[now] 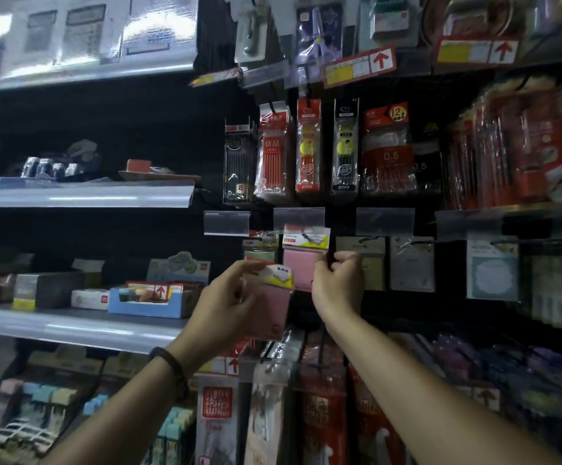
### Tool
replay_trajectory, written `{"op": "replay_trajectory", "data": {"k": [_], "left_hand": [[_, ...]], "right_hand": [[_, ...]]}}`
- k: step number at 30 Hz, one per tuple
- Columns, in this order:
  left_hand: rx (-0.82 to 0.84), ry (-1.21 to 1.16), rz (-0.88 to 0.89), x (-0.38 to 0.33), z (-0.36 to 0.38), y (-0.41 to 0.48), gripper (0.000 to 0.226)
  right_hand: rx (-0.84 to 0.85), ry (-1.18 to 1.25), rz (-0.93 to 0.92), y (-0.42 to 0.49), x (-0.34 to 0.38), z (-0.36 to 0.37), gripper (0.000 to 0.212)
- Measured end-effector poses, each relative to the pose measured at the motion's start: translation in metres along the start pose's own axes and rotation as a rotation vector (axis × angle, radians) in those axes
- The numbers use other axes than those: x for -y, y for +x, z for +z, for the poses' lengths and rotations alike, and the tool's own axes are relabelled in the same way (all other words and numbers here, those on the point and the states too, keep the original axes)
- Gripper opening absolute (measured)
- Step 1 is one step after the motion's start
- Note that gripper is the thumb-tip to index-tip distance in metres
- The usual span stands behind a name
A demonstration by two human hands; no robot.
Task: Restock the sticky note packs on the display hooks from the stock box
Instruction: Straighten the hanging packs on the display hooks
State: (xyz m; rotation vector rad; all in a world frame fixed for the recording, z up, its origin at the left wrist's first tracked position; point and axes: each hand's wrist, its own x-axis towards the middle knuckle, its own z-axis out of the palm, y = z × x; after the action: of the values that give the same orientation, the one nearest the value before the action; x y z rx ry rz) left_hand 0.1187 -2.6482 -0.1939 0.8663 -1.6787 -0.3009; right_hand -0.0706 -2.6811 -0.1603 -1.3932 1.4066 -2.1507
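Observation:
My left hand (226, 302) grips a pink sticky note pack (271, 302) with a white and yellow header, held just below and left of a hook. On that hook hangs another pink sticky note pack (301, 263). My right hand (338, 285) is at its right edge, fingers curled and pinching the black hook tip (330, 261). A green pack (260, 251) hangs to the left, half hidden by my left hand. The stock box is not in view.
Pen packs (306, 146) hang in the row above. Pale note packs (412, 263) hang on hooks to the right. Grey shelves (81, 196) with boxes jut out on the left. More hanging packs (323, 414) fill the row below my arms.

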Motion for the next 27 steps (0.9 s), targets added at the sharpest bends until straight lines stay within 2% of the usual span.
{"op": "replay_trajectory", "data": {"k": [3, 6, 8, 10, 13, 15, 21, 27], "left_hand": [[-0.005, -0.168, -0.005, -0.012, 0.007, -0.009, 0.034], [0.040, -0.271, 0.015, -0.025, 0.014, -0.017, 0.029], [0.048, -0.263, 0.038, -0.028, 0.019, -0.019, 0.029], [-0.005, -0.183, 0.078, -0.029, 0.022, -0.020, 0.027], [-0.106, 0.078, 0.213, -0.027, 0.025, -0.019, 0.026], [-0.126, 0.118, 0.254, -0.026, 0.025, -0.015, 0.031], [-0.090, 0.345, 0.352, -0.019, 0.021, 0.006, 0.068], [-0.052, 0.346, 0.347, -0.013, 0.027, 0.024, 0.081]], "right_hand": [[0.027, 0.135, -0.058, -0.032, -0.007, -0.014, 0.019], [0.271, 0.271, 0.037, -0.049, -0.011, -0.025, 0.016], [0.357, 0.341, 0.041, -0.052, -0.010, -0.031, 0.023], [0.326, 0.352, 0.028, -0.049, -0.006, -0.036, 0.025], [0.259, 0.335, 0.041, -0.042, 0.001, -0.039, 0.023], [0.230, 0.342, 0.061, -0.035, 0.005, -0.038, 0.024], [0.187, 0.396, 0.069, -0.014, 0.016, -0.023, 0.023], [0.121, 0.379, 0.075, 0.001, 0.023, -0.011, 0.020]]}}
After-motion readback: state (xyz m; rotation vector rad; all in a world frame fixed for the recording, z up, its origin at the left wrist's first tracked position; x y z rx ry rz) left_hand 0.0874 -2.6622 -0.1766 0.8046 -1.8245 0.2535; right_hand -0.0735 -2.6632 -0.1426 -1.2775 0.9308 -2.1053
